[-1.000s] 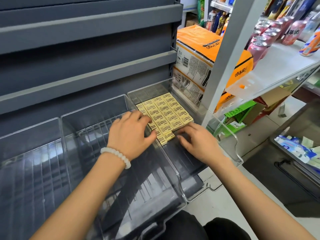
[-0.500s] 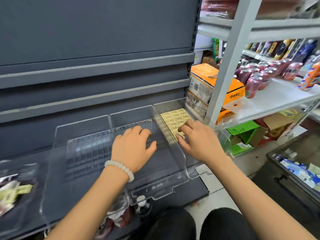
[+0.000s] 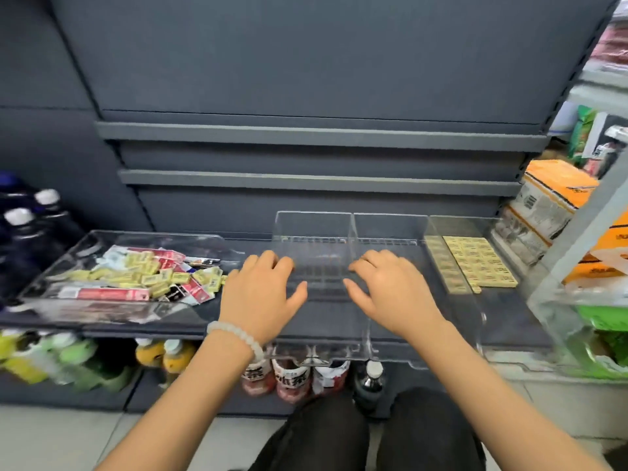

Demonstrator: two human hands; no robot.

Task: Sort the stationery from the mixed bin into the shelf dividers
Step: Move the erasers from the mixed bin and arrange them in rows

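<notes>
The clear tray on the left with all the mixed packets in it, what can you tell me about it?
The mixed bin is a shallow, see-through plastic tray lying flat on the dark grey shelf, left of the clear shelf dividers. It holds a loose jumble of small yellow packets and red and white packs, some spilling toward its right end. Neither hand touches it; the left hand is just beside it.

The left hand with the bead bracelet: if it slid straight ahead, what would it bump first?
Probably the back wall of the clear plastic divider tray; the left hand points into that empty compartment, though depth is unclear.
</notes>
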